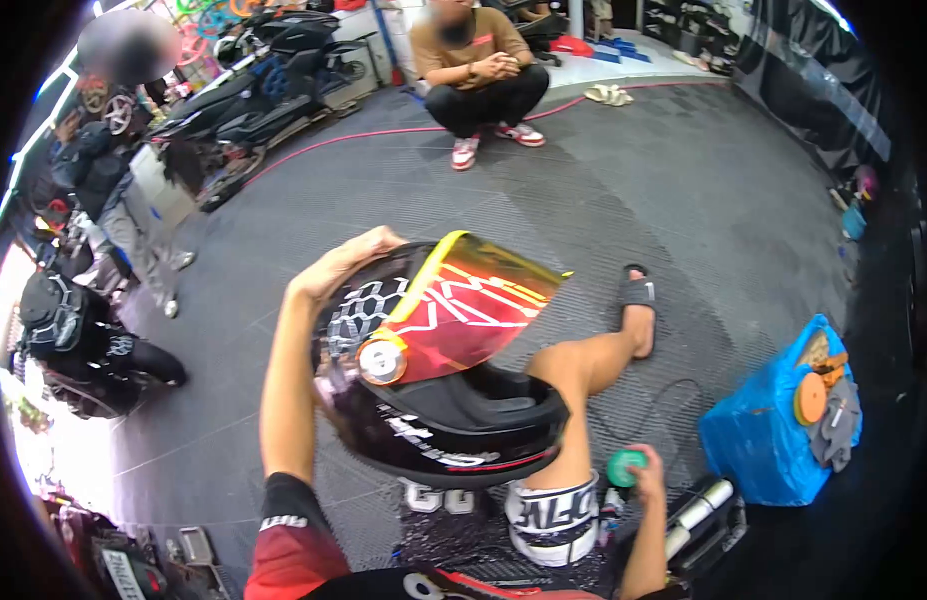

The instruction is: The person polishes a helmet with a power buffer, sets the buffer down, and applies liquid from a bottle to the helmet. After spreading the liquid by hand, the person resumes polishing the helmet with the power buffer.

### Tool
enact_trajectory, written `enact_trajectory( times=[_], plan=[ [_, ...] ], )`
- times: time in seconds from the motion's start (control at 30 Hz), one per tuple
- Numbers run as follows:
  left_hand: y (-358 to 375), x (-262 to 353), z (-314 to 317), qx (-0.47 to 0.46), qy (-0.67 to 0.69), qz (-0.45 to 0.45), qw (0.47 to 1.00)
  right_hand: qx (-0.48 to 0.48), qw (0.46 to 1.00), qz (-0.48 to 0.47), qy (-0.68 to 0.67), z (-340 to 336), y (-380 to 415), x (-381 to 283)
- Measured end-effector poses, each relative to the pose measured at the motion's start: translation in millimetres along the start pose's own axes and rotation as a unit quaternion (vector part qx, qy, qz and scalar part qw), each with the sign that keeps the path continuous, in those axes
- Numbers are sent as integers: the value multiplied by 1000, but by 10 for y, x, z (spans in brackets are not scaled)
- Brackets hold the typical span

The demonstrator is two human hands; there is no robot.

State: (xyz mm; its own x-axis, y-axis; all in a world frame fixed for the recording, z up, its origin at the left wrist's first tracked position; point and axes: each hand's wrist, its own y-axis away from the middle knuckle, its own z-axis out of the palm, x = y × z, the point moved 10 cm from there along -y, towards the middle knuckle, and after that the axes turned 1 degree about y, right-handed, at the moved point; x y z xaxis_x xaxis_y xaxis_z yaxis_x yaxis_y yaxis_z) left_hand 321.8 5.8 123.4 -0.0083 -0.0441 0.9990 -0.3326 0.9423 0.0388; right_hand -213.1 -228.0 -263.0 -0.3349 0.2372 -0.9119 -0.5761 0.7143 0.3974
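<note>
A black motorcycle helmet [443, 425] with white lettering and a hexagon pattern is held up over my lap, its front turned to the right. Its red and yellow mirrored visor [483, 310] is raised, so the face opening shows. My left hand [358, 255] grips the helmet's upper back, some fingers hidden behind the shell. Low on the right, my right hand [649, 478] has its fingers closed on a green round pad [625, 467], apart from the helmet. A small bottle [610, 505] stands just below the pad, beside my leg.
At right stands a blue plastic-covered box [753, 440] with an orange round pad [809, 399] and grey cloth [838, 425] on it. A person [483, 70] squats ahead near a red hose [328, 140]. Another person [133, 210] stands left, by motorcycles [253, 100].
</note>
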Motion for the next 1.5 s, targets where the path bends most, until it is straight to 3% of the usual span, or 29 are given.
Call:
enact_trajectory(
  times=[0.03, 0.07, 0.13, 0.27, 0.33, 0.4, 0.47, 0.5, 0.53, 0.6, 0.67, 0.73, 0.77, 0.8, 0.87, 0.9, 0.93, 1.0, 1.07, 1.1, 1.13, 1.2, 1.23, 1.33, 1.4, 1.43, 1.47, 1.5],
  plan=[
    [31, -24, 100, 12, 98, -49, 994, -29, 990, 31, -134, -23, 19, 95],
    [-6, -37, 90, 16, 104, -44, 993, -23, 978, 10, -206, -149, -82, 269],
    [-42, -47, 100, 8, 113, -49, 992, 8, 965, -11, -262, -308, -181, 350],
    [11, 8, 96, 13, 102, -33, 994, 63, 976, 37, -203, -379, -267, 479],
    [23, 2, 53, 12, 79, -18, 997, 117, 993, -3, 26, -447, -350, 338],
    [59, 55, 61, 21, 34, -9, 999, 139, 973, -172, 62, -425, -416, -163],
    [72, -20, 15, 33, 29, -4, 999, 130, 965, -228, -24, 95, 67, -1431],
    [98, 49, 262, -19, 102, -56, 993, 100, 966, -237, -34, 381, 407, -1903],
    [40, 61, 221, -22, 91, -45, 995, 72, 957, -277, -57, 678, 527, -2453],
    [-71, 88, 143, -35, 23, 35, 998, -1, 890, -455, -8, 1207, 921, -3280],
    [-108, 130, 169, -48, 9, 40, 998, -66, 845, -527, 55, 1701, 1168, -3794],
    [-94, 94, 148, -36, 11, 46, 998, -183, 854, -485, 37, 2160, 1044, -3696],
    [-52, 44, 90, -32, 16, 28, 999, -175, 893, -411, 48, 2167, 874, -3540],
    [30, 47, 107, -32, 61, 41, 997, -181, 893, -409, 54, 2201, 804, -3449],
    [324, -156, -133, 18, 102, 36, 994, -152, 898, -397, -113, 2073, 590, -3247],
    [507, -353, -250, 62, 135, 17, 989, -104, 899, -404, -134, 1999, 532, -3081],
    [650, -647, -363, 86, 163, 10, 983, -76, 916, -339, -202, 1942, 428, -2837],
    [984, -1250, -402, 148, 236, -58, 959, -95, 916, -305, -244, 1967, 503, -2894],
    [1072, -1135, -87, 230, 242, 36, 942, -75, 901, -301, -304, 1966, 501, -2910],
    [1091, -894, 27, 263, 193, 84, 942, -141, 890, -272, -338, 2042, 489, -2935],
    [1078, -806, 56, 282, 189, 87, 937, -145, 890, -272, -336, 2073, 536, -2923],
    [951, -877, 26, 223, 199, 34, 954, -28, 912, -240, -331, 1889, 531, -2785],
    [855, -819, 45, 213, 190, 33, 958, -53, 906, -238, -346, 1901, 590, -2810],
    [488, -841, 191, 149, 273, -7, 950, 7, 896, -337, -289, 1742, 699, -2809],
    [278, -887, 240, 146, 269, -29, 952, -39, 898, -350, -265, 1838, 850, -2776],
    [202, -865, 278, 148, 272, -26, 951, -35, 905, -369, -208, 1900, 880, -2748],
    [137, -869, 322, 149, 277, -27, 949, -94, 911, -390, -97, 1986, 946, -2747],
    [79, -911, 333, 146, 284, -30, 947, -119, 925, -352, -82, 2049, 1003, -2735]
  ],
)
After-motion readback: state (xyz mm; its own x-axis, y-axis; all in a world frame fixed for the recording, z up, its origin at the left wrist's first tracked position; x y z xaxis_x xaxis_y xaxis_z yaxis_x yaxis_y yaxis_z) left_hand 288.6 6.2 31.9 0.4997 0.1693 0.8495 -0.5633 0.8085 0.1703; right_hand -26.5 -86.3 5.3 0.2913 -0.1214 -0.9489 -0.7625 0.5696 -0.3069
